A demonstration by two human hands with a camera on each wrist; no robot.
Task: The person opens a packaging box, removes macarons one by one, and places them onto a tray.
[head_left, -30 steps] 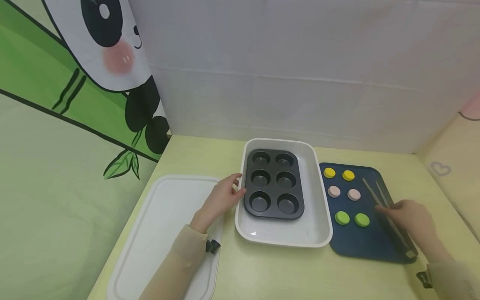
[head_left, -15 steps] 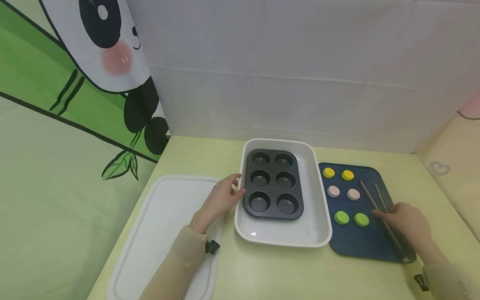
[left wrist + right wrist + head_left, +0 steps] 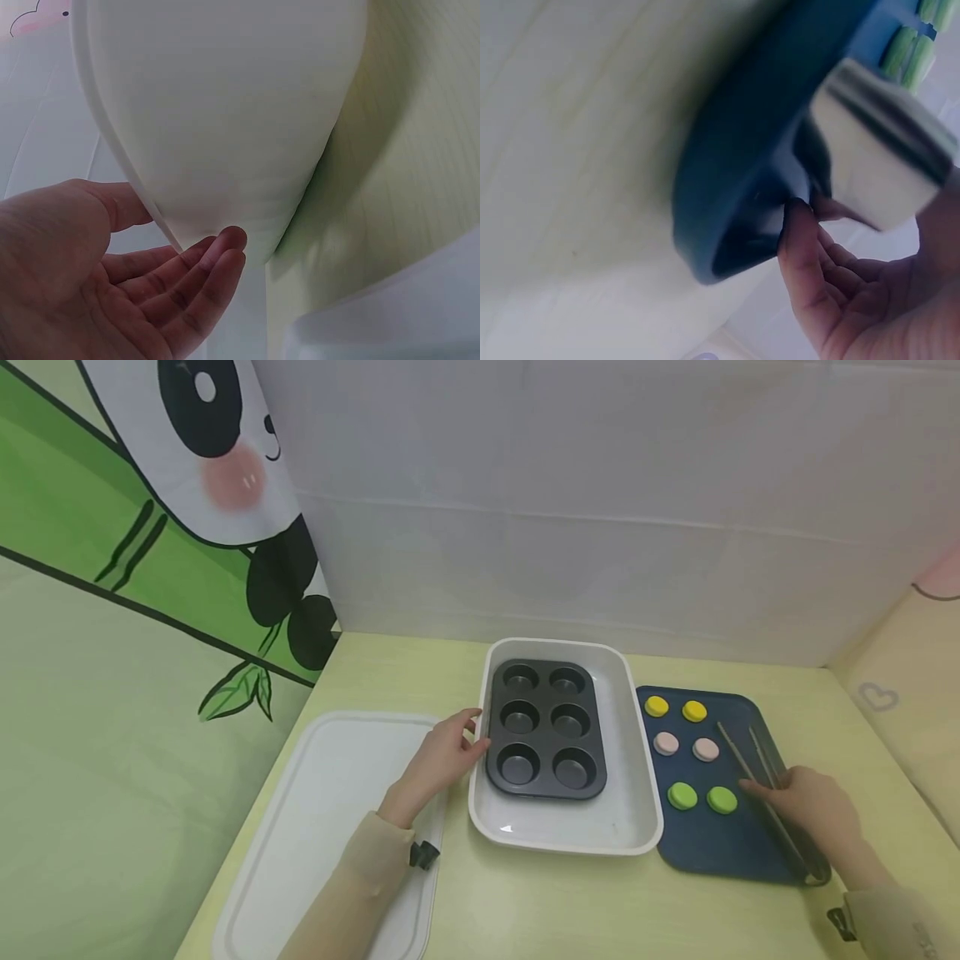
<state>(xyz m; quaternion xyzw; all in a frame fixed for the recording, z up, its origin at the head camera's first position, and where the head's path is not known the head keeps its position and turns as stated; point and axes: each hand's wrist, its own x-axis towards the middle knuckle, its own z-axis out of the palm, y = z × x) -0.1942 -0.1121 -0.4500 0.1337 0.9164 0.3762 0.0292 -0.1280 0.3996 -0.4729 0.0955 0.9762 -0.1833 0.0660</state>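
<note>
My left hand (image 3: pixel 444 750) holds the left rim of a white rectangular basin (image 3: pixel 633 777). In the left wrist view its thumb goes over the rim, while the fingers lie at the outer wall (image 3: pixel 225 112). A dark muffin tin (image 3: pixel 547 727) with several hollow cups sits inside the basin. Metal tongs (image 3: pixel 780 828) are in my right hand (image 3: pixel 817 806), arms apart, over the right side of a dark blue tray (image 3: pixel 723 852). Yellow macarons (image 3: pixel 694 711), pink macarons (image 3: pixel 706 749) and green macarons (image 3: pixel 722 800), two of each, lie on that tray, left of the tongs.
A white flat tray or board (image 3: pixel 322 827) lies on the pale yellow table (image 3: pixel 525 910) at the left, partly beneath my left forearm. Behind the table hangs a white cloth (image 3: pixel 570 543). A printed cloth (image 3: pixel 150 760) borders the left side.
My right hand has shifted slightly left with the tongs, whose tips now lie a little nearer the macarons. The left hand stays on the basin rim.
</note>
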